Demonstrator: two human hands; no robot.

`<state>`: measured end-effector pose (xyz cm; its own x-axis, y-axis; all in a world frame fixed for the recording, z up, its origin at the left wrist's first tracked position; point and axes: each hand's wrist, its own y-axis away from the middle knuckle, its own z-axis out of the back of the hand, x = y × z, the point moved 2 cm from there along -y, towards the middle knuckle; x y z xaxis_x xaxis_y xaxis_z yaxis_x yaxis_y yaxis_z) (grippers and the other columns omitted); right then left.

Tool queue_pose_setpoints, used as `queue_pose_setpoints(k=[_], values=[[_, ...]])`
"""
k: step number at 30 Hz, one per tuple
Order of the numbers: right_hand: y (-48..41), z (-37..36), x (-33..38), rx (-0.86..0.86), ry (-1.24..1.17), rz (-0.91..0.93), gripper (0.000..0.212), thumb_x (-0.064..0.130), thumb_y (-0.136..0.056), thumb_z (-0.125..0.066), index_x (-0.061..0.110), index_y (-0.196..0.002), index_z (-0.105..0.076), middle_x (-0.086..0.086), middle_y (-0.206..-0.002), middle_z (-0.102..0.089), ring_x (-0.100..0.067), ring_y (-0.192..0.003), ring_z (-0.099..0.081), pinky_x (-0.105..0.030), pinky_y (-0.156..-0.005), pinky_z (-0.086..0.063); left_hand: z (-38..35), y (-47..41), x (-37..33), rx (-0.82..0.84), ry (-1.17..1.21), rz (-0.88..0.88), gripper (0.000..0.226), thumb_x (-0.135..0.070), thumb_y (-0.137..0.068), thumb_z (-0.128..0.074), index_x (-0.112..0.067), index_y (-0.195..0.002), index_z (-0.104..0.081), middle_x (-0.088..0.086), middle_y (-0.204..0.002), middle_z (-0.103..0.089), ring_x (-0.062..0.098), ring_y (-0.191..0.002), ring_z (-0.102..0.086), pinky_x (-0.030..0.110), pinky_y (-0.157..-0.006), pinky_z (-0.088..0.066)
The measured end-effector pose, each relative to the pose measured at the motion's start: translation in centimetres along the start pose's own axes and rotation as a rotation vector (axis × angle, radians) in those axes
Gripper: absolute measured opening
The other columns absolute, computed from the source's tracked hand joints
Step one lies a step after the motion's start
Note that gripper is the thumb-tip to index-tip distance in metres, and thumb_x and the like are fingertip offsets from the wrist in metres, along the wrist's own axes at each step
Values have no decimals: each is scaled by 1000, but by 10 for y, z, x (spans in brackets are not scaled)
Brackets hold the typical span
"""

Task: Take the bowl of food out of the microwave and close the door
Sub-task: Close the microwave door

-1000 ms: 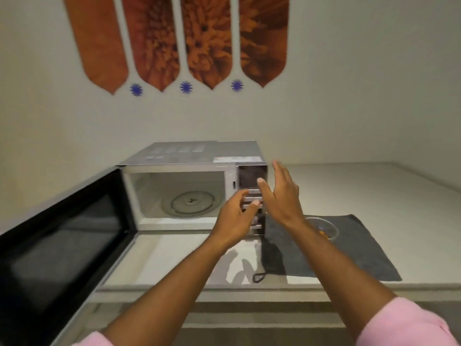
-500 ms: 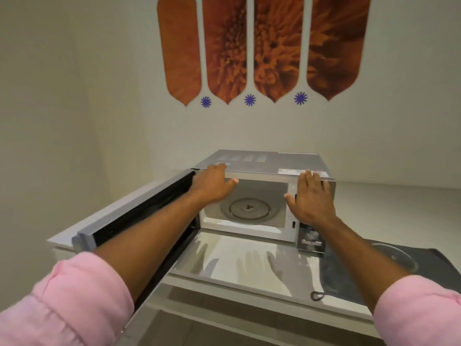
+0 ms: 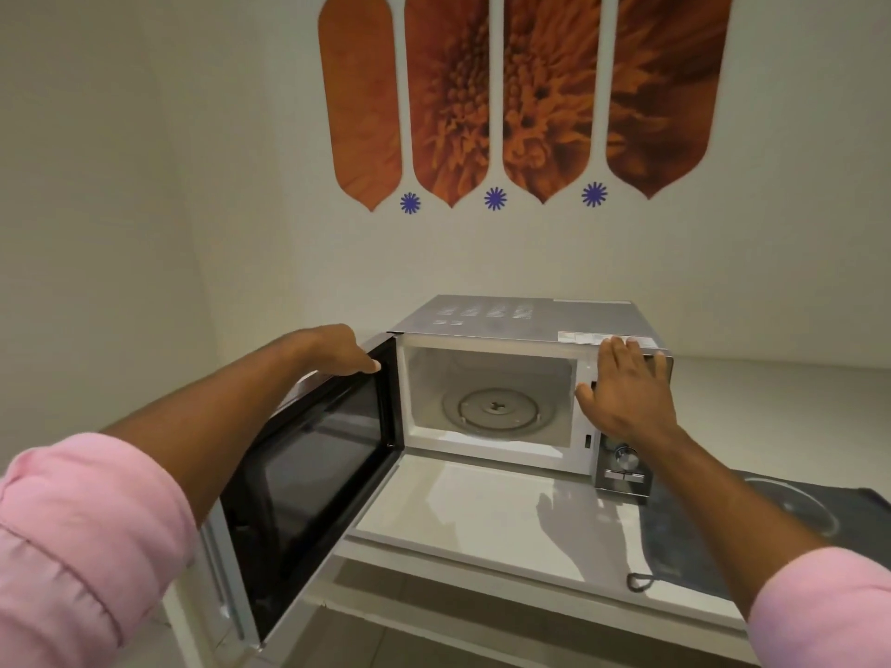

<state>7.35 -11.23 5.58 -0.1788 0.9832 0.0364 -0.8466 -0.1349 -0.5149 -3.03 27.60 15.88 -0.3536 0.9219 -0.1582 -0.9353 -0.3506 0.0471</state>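
The silver microwave (image 3: 520,315) stands on the white counter with its black-windowed door (image 3: 318,470) swung out to the left. Inside, only the glass turntable (image 3: 496,409) shows. My left hand (image 3: 344,349) rests on the door's top edge near the hinge side, fingers curled over it. My right hand (image 3: 624,388) lies flat, fingers spread, against the control panel at the microwave's right front. A clear glass bowl (image 3: 815,515) sits on the dark grey cloth (image 3: 684,547) to the right, partly hidden by my right forearm; its contents are not visible.
The white counter (image 3: 482,513) runs along a wall with orange flower decals. A corner wall closes in on the left, behind the door. The microwave's knob and buttons (image 3: 626,460) sit below my right hand.
My left hand moved from the cavity's upper left frame onto the door's top edge, and the door has swung partly inward. My right hand stays on the control panel. The view drew closer.
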Motion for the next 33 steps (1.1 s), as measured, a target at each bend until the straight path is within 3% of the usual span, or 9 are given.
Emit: queue_pose_setpoints(k=[5, 9, 13, 15, 17, 19, 21, 26, 33], values=[[-2, 2, 2, 10, -13, -14, 79, 54, -90, -32, 11, -157, -29, -10, -165, -31, -30, -153, -23, -59, -122, -14, 6, 4, 11, 78, 123, -31, 51, -40, -102, -60, -2, -135, -62, 16, -146, -59, 36, -134, -55, 46, -116, -42], [-4, 3, 2, 16, -13, -24, 81, 54, -88, -26, 12, -157, -29, -10, -165, -32, -30, -153, -24, -59, -122, -14, 5, 9, 3, 80, 174, -81, 24, -24, -99, -51, -13, -78, -53, 6, -91, -53, 24, -86, -49, 38, -90, -39], [-4, 5, 2, 42, -25, -27, 80, 55, -89, -25, 13, -157, -27, -9, -166, -29, -29, -154, -23, -60, -122, -13, 0, 18, -7, 66, 175, -179, 28, -23, -100, -49, -12, -77, -62, 6, -93, -61, 20, -83, -53, 36, -86, -40], [-4, 7, 2, 60, -30, -28, 78, 55, -91, -28, 13, -157, -27, -9, -167, -28, -29, -154, -23, -60, -121, -14, -5, 24, -11, 50, 136, -237, 37, -27, -104, -44, -14, -82, -71, 12, -110, -68, 24, -96, -59, 39, -93, -44], [-6, 8, 1, 68, -36, -30, 74, 54, -94, -31, 14, -156, -28, -8, -166, -30, -28, -153, -26, -62, -119, -18, -15, 26, -16, 9, 124, -282, 44, -35, -111, -35, -17, -110, -75, 18, -142, -64, 31, -122, -58, 42, -110, -42], [-7, 10, 0, 78, -39, -33, 74, 56, -93, -27, 14, -154, -32, -8, -163, -35, -28, -149, -32, -63, -117, -24, -26, 26, -22, -27, 128, -324, 58, -43, -114, -24, -12, -151, -57, 17, -167, -45, 35, -150, -45, 44, -124, -31], [-8, 13, -1, 85, -47, -32, 73, 58, -93, -23, 15, -150, -37, -8, -158, -42, -28, -143, -39, -63, -113, -31, -36, 25, -30, -56, 129, -368, 63, -45, -114, -18, -12, -165, -35, 15, -175, -27, 33, -162, -27, 43, -130, -21], [-12, 25, -5, 115, -99, -34, 87, 74, -86, -3, 19, -135, -50, -7, -142, -56, -28, -126, -52, -60, -106, -37, -62, 5, -42, -87, 51, -512, 58, -24, -113, -23, -19, -171, -14, 5, -180, -7, 27, -167, -4, 44, -134, -8], [-18, 44, -12, 251, -196, -33, 110, 93, -73, 11, 29, -130, -56, -1, -143, -58, -27, -129, -52, -63, -107, -28, -74, -12, -68, -142, 51, -546, 82, -9, -98, -49, -14, -170, -13, 9, -180, -9, 30, -167, -5, 49, -136, -5]])
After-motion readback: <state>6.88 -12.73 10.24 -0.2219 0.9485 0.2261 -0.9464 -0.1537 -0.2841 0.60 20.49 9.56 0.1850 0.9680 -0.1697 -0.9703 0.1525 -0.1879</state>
